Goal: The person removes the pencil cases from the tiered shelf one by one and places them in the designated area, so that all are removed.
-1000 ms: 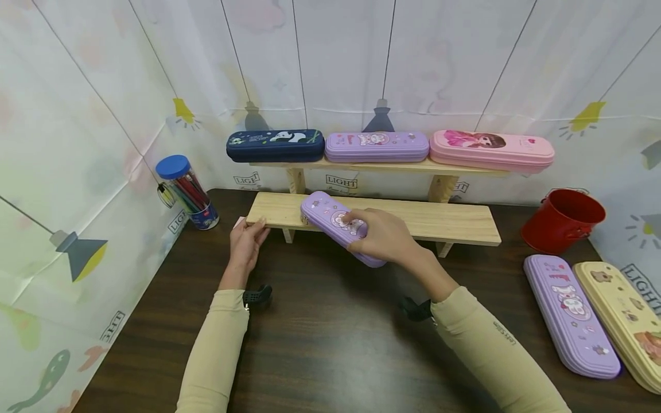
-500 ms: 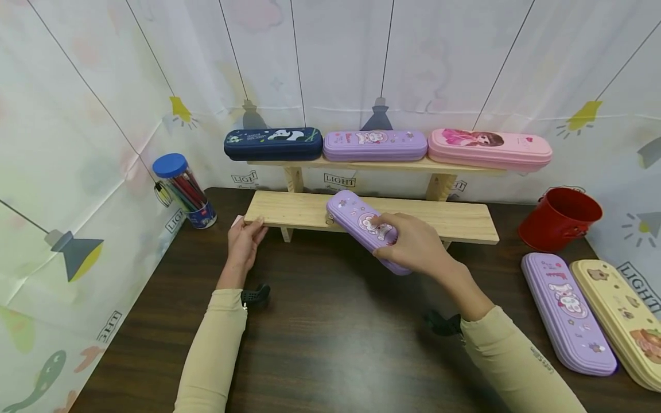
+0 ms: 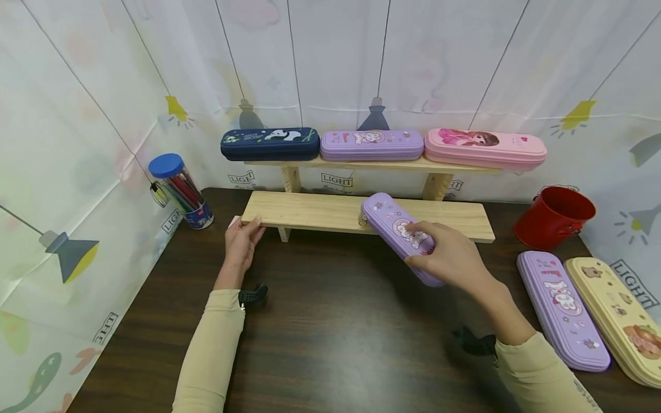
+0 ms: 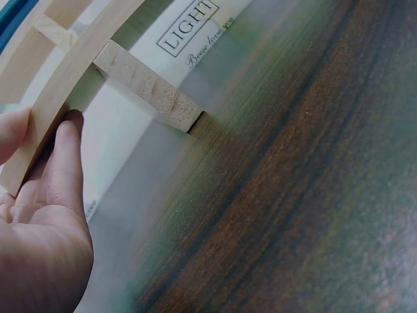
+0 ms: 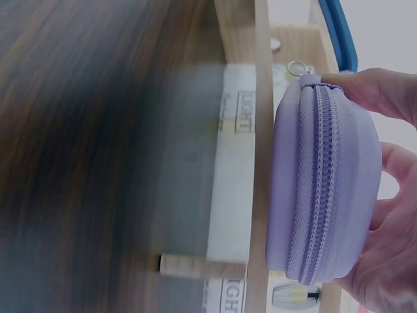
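Observation:
My right hand (image 3: 457, 255) grips a purple zip pencil case (image 3: 387, 213) with cartoon prints on its lid, fingers and thumb across its width. The case slants over the front edge of the lower board of a two-tier wooden shelf (image 3: 304, 211), its far end above the board. In the right wrist view its zipped end (image 5: 322, 189) faces the camera, close beside the board. At the board's left end my left hand (image 3: 241, 244) holds the edge, and the left wrist view has the thumb above and the fingers (image 4: 65, 160) underneath.
On the upper tier lie a navy panda case (image 3: 271, 144), a purple case (image 3: 372, 145) and a pink case (image 3: 485, 148). A blue-lidded pencil tub (image 3: 182, 192) stands left; a red bucket (image 3: 553, 218), another purple case (image 3: 563, 310) and a yellow case (image 3: 617, 315) are right.
My right hand has carried the purple pencil case rightward along the lower board, from left of its middle to right of it. The left hand keeps its hold on the board's left end.

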`<state>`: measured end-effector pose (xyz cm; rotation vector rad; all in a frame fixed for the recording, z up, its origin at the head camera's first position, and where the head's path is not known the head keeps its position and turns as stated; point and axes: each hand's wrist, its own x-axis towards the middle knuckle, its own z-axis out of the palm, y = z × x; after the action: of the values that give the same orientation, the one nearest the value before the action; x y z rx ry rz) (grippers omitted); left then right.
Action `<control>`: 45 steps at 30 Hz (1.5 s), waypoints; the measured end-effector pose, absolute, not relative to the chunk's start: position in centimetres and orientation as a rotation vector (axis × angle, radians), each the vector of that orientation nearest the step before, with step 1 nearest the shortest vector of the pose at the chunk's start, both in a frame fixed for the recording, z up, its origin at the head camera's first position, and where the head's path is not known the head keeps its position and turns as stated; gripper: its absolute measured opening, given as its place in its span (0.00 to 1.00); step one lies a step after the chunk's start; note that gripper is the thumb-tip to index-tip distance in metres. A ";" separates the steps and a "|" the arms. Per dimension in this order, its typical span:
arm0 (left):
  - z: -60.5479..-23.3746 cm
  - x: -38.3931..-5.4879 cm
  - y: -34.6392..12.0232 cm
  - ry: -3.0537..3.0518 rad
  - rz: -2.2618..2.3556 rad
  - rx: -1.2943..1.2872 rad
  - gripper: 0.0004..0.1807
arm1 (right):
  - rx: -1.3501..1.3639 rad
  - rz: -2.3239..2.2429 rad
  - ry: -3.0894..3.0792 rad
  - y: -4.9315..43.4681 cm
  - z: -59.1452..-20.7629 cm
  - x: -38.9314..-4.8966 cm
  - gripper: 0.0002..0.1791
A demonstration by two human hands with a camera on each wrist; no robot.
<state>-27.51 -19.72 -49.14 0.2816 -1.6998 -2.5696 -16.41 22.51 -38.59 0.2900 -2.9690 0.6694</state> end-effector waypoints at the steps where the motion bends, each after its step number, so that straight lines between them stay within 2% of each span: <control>1: -49.2 -27.5 -19.7 -1.693 -2.574 0.281 0.28 | 0.272 0.675 -2.973 22.9 -38.6 -16.1 0.31; 25: -49.2 -27.2 -19.6 -1.678 -2.575 0.283 0.27 | -0.091 0.661 -3.002 30.8 -39.0 -10.1 0.43; 45: -48.9 -27.0 -19.6 -1.676 -2.582 0.299 0.27 | -0.315 0.600 -2.984 35.4 -39.8 -5.4 0.42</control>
<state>-27.01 -19.61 -48.94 0.2988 -1.6755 -2.5821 -5.36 35.38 -39.80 -0.3146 -2.9843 0.6003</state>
